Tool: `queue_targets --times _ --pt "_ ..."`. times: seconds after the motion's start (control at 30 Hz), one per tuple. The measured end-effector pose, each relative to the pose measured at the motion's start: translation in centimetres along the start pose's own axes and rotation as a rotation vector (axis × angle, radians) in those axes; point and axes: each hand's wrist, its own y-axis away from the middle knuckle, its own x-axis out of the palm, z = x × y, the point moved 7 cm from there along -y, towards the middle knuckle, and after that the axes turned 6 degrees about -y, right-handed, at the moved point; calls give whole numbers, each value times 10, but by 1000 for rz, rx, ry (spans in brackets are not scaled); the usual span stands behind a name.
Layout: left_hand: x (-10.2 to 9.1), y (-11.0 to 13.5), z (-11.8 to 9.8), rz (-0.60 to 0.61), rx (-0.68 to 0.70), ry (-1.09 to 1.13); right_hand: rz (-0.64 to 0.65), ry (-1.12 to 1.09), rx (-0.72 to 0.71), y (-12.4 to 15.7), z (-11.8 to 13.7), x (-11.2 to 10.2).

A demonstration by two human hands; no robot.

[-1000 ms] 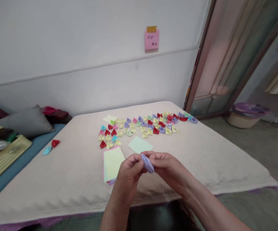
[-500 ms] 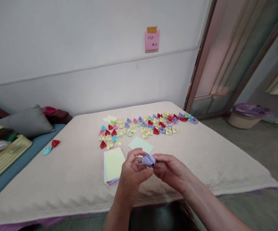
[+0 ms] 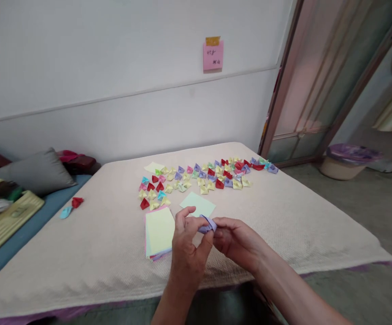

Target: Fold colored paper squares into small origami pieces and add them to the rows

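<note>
A small purple folded paper (image 3: 207, 224) is held in the air above the near edge of the cloth-covered table. My left hand (image 3: 189, 239) pinches its left side between thumb and fingers, with the index finger raised. From the other side, my right hand (image 3: 233, 237) grips its right end in the fingertips. Just beyond the hands a pale green paper sheet (image 3: 198, 203) lies flat. A stack of coloured paper (image 3: 158, 231), pale yellow on top, lies left of my left hand.
Several small folded paper boats (image 3: 211, 172) in many colours spread across the far half of the table (image 3: 284, 225). A red and a light blue folded paper (image 3: 66, 212) lie far left. A cushion (image 3: 33, 169) and a lidless-looking bin (image 3: 347, 162) stand beyond the sides.
My left fingers have shifted their grip on the purple paper: the thumb now presses its near side and the index finger has lifted. The paper has turned slightly.
</note>
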Motion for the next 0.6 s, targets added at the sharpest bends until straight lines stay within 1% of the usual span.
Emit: queue_targets --times 0.13,0.23,0.3,0.4,0.5,0.6 --pt "-1 3 -2 -64 86 -157 -18 17 -29 -2 1 -2" --pt "-1 5 0 -98 87 -252 -35 39 -61 -3 1 -5" --pt "1 5 0 -95 83 -321 -47 59 -85 -5 1 -6" --pt "3 4 0 -57 95 -397 -58 95 -118 -5 2 -6" --pt "-1 1 3 -58 47 -357 -56 135 -157 -3 4 -3" --pt "-10 -1 11 -123 -57 -260 -20 338 -223 2 6 6"
